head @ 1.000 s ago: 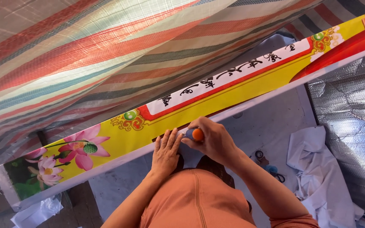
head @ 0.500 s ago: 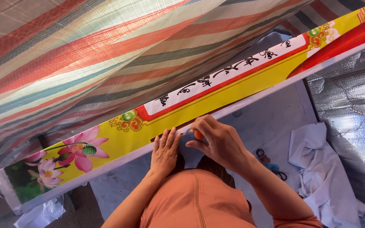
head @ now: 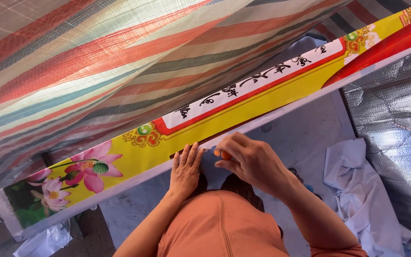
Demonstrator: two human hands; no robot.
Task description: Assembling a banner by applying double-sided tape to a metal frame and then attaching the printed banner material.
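Left hand (head: 185, 167) flat, open, pressing lower edge of long yellow banner (head: 243, 112). Right hand (head: 248, 159) gripping orange-handled tool (head: 225, 154), slid slightly left along edge versus second ago; trimming apparently advancing.

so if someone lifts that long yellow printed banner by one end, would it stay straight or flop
The long yellow printed banner would probably stay fairly straight: it seems fixed to a long white strip along its lower edge. It probably feels light, being so thin. The flat left hand pressing on it hints that it slides easily.
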